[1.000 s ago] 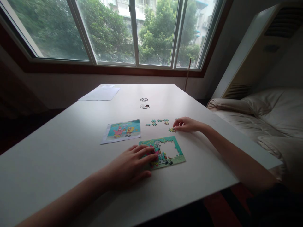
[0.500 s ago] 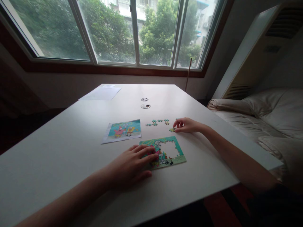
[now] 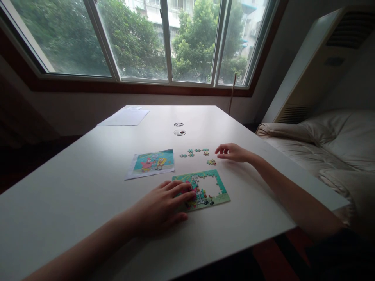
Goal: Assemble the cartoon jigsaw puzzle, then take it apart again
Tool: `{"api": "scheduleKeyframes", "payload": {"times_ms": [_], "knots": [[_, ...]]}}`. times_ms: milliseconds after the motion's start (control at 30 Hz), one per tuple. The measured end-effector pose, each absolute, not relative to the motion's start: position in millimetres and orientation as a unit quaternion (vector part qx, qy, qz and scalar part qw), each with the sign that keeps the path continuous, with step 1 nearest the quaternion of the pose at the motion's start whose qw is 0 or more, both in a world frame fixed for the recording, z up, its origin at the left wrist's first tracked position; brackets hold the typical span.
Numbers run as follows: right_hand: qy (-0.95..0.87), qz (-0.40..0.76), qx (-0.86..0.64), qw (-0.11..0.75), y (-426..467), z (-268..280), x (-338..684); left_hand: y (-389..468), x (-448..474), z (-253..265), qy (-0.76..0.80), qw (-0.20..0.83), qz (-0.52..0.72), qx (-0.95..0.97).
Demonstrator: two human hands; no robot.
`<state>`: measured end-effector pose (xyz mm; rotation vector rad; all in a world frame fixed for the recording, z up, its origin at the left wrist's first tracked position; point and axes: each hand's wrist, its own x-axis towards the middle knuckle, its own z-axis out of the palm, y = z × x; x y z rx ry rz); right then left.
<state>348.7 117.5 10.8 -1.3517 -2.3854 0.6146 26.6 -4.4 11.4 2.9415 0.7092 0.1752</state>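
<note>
My left hand lies flat with spread fingers over the left part of a cartoon jigsaw puzzle, covering some of its picture. A ragged gap in the puzzle's upper right shows the white table. Just beyond the puzzle rests a small cluster of yellowish jigsaw pieces. To the right of that cluster, my right hand hovers or rests with loosely curled fingers apart, and no piece shows between them. Several loose teal pieces are spread farther back, left of my right hand.
On the white table, a printed cartoon picture sheet lies left of the loose pieces. Two round discs lie farther back. White paper is at the far left corner. A pale sofa stands to the right.
My right hand has come off the yellowish pieces and shifted slightly up and away. That cluster sits a little farther left. My left hand stays on the puzzle.
</note>
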Motion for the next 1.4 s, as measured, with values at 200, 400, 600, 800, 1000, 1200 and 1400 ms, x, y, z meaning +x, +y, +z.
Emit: {"api": "scheduleKeyframes", "payload": {"times_ms": [200,400,600,800,1000,1200,1400], "knots": [[-0.803,0.099,-0.56,0.179,127.2,20.7,382.2,-4.8,26.6,12.4,0.23,0.055,0.061,0.97],[-0.804,0.068,-0.576,0.131,130.8,13.3,394.3,-4.7,26.2,11.6,0.228,0.054,0.069,0.97],[-0.803,0.123,-0.573,0.107,130.5,8.1,384.6,-4.4,27.0,12.1,0.232,0.054,0.065,0.969],[-0.792,0.188,-0.574,0.09,133.1,6.2,387.6,-3.5,27.0,11.1,0.232,0.054,0.059,0.97],[-0.778,0.295,-0.549,0.081,128.8,9.1,384.6,-3.3,26.6,11.1,0.234,0.055,0.06,0.969],[-0.782,0.295,-0.541,0.095,124.8,11.0,379.3,-4.4,26.9,11.3,0.235,0.059,0.06,0.968],[-0.796,0.252,-0.541,0.1,129.2,7.3,379.2,-5.4,26.8,11.5,0.237,0.056,0.064,0.968]]}}
